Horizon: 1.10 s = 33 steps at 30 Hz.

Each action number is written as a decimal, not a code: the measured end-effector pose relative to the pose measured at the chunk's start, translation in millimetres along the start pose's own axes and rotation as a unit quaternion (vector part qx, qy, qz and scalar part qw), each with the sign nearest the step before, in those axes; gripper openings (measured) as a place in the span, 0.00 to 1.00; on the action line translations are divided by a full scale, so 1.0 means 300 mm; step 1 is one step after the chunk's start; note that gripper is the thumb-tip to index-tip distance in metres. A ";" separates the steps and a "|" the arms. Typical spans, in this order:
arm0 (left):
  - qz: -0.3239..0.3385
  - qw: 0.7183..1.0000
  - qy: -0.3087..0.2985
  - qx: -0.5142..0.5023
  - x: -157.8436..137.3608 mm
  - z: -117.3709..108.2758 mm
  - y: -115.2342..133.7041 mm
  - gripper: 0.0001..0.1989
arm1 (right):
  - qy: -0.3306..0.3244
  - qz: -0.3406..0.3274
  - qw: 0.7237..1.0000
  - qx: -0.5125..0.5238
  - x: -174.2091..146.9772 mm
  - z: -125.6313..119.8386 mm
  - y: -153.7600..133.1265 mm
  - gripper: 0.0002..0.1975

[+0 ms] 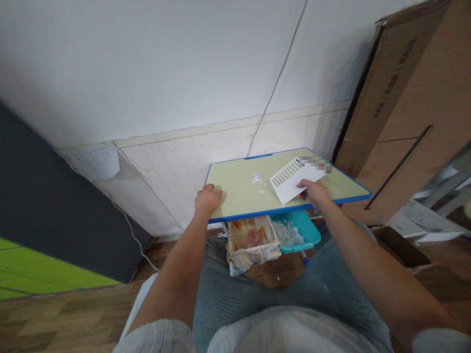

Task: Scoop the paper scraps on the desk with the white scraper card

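A small folding table (235,193) with a pale yellow-green top and blue edging stands before me. My left hand (208,198) is curled over its left edge, thumb on top. Between the thumb and fingers of my right hand (312,192) is a flat white slotted card (292,179), tilted over the right half of the tabletop. A row of narrow slots runs along its left part, and its far corner is blurred out. Left of the card lies a little pile of small pale pieces (257,178), with a few loose ones nearer me.
Below the table's front edge sit a cloth-lined box (253,252) and a turquoise basket (311,235) holding many small whitish pieces. A large cardboard box (408,108) stands at the right. The white wall (176,73) rises behind, with a cable (281,73) running down it.
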<state>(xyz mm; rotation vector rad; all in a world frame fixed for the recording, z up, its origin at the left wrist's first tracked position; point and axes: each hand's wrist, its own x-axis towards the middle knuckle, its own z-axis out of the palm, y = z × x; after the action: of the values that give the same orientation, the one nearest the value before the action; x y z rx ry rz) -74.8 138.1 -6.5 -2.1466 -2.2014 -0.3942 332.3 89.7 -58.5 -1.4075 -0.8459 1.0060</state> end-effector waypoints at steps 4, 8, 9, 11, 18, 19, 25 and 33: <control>0.002 1.000 -0.002 0.000 -0.001 -0.003 0.001 0.27 | 0.007 -0.003 1.000 0.003 0.004 -0.004 0.004 0.21; 0.001 1.000 -0.005 0.001 -0.001 -0.006 0.000 0.28 | 0.004 -0.015 1.000 -0.007 0.004 -0.004 0.001 0.21; 0.001 1.000 -0.005 0.002 -0.001 -0.006 0.000 0.28 | 0.002 -0.022 1.000 -0.009 0.002 -0.001 -0.002 0.20; 0.002 1.000 -0.003 0.003 0.000 -0.005 -0.001 0.28 | -0.003 -0.043 0.999 -0.014 -0.003 0.006 -0.010 0.17; 0.002 1.000 -0.003 0.000 0.004 0.003 -0.003 0.28 | -0.054 -0.138 0.989 -0.025 -0.053 0.039 -0.047 0.10; 0.002 1.000 -0.004 -0.001 0.004 0.003 -0.003 0.28 | -0.060 -0.147 0.987 -0.028 -0.060 0.042 -0.051 0.11; -0.003 1.000 -0.007 0.002 0.005 0.001 0.001 0.28 | -0.092 -0.168 0.980 -0.048 -0.077 0.045 -0.066 0.12; -0.002 1.000 0.000 -0.008 0.007 0.007 -0.003 0.28 | -0.103 -0.159 0.980 -0.052 -0.091 0.038 -0.079 0.09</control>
<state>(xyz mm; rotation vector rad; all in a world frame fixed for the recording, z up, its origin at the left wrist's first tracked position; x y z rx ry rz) -75.4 140.5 -8.1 -2.1497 -2.2093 -0.4131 313.1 70.7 -31.9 -1.2163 -1.2497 0.8784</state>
